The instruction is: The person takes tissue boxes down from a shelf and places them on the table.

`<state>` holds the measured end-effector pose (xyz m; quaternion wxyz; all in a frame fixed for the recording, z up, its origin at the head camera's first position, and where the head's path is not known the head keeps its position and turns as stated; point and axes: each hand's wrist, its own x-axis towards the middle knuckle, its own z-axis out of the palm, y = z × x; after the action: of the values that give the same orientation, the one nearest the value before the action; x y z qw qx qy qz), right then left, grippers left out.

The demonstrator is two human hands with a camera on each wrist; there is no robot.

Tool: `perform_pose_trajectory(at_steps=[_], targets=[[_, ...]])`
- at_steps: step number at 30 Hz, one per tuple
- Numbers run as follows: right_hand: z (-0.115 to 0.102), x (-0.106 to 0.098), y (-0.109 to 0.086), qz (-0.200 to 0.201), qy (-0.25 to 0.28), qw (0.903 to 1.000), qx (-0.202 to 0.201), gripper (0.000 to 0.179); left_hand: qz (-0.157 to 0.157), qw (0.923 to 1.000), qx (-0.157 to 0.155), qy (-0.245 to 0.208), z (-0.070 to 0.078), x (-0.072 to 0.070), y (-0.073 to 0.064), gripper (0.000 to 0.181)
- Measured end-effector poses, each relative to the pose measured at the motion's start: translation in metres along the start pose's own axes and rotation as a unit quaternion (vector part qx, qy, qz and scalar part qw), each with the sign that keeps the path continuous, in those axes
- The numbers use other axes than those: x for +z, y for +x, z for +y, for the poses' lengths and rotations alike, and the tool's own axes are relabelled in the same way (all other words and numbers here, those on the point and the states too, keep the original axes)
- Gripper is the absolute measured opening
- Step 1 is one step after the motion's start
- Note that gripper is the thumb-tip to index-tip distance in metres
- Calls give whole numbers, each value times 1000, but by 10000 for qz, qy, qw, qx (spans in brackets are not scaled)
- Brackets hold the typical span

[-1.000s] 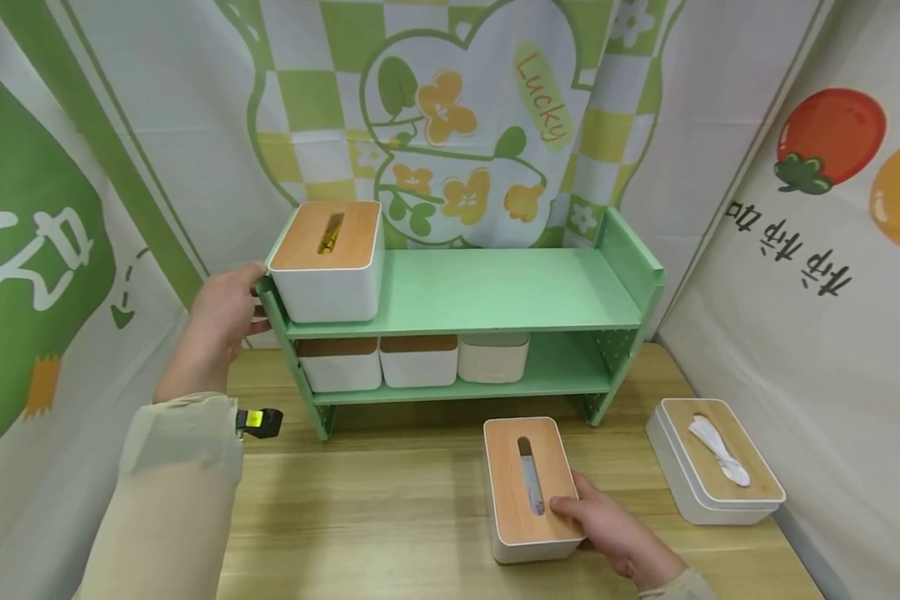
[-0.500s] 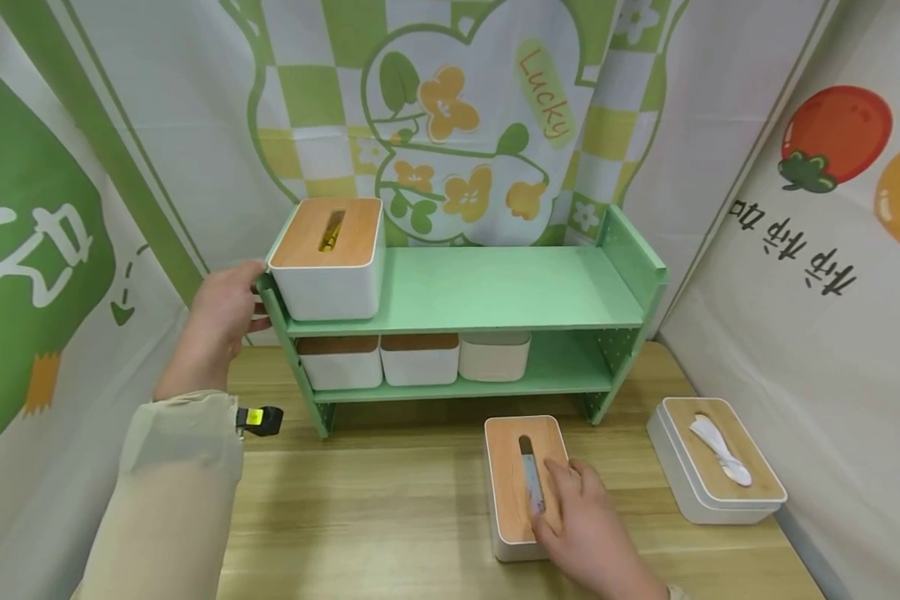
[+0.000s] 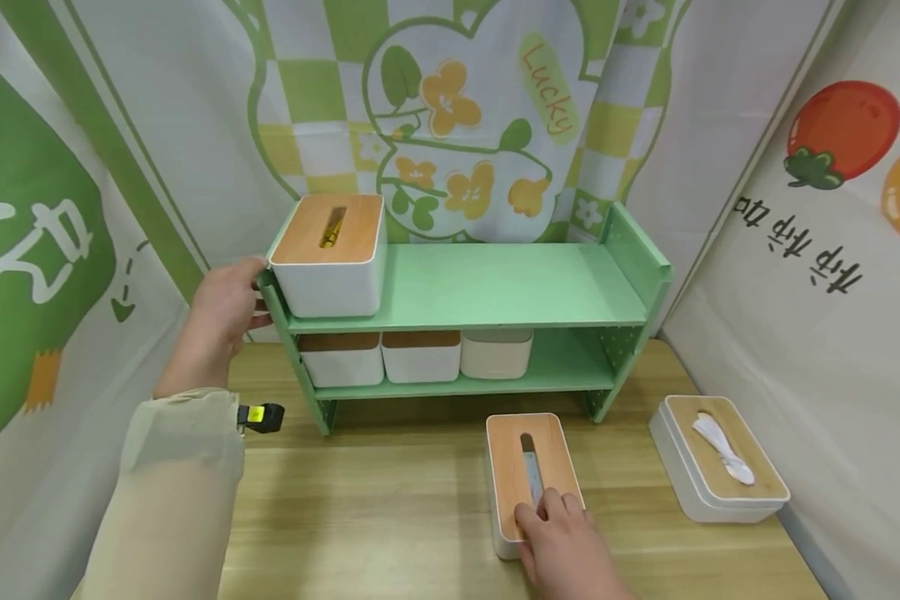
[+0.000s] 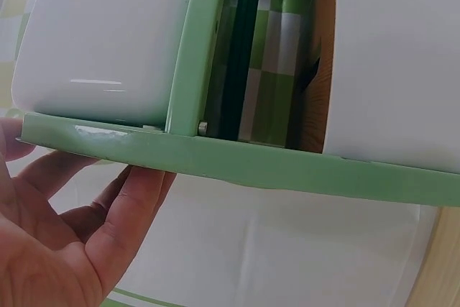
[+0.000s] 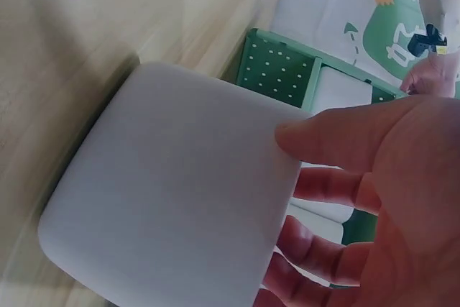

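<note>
At the left end of the green two-tier shelf [image 3: 510,287], my left hand [image 3: 227,304] grips the upper edge of its side panel. The left wrist view has the fingers [image 4: 126,213] against the panel's outer face. My right hand [image 3: 570,546] holds the near end of a white tissue box [image 3: 506,475] with a wooden lid, which stands on the table. Its fingers lie bent over the lid beside the slot, where something pale blue shows. In the right wrist view, the thumb [image 5: 323,134] presses the box's smooth end wall.
Another wood-lidded box [image 3: 330,287] with something yellow inside sits at the shelf's upper left. Several boxes [image 3: 420,362] line the lower tier. On the table [image 3: 360,500] at right, a lidded box [image 3: 720,492] carries a white spoon-like piece [image 3: 723,450]. Printed cloth surrounds the table.
My right hand has shifted from the box's right side, over its lid, to its near end. The left hand stays at the shelf. The view has tilted slightly; the box has not visibly moved.
</note>
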<state>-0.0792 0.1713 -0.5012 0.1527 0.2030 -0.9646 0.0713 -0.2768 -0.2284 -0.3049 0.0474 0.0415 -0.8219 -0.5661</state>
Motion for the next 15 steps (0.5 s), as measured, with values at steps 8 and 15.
perform_pose_trajectory(at_steps=[8, 15], targets=[[2, -8, -1, -433, -16, 9981, 430, 31, -5, 10000, -20, 29, 1, 1, -1, 61], [12, -10, -2, -393, -52, 9971, 644, 27, 32, 9999, -70, 90, 3, 2, -2, 65]])
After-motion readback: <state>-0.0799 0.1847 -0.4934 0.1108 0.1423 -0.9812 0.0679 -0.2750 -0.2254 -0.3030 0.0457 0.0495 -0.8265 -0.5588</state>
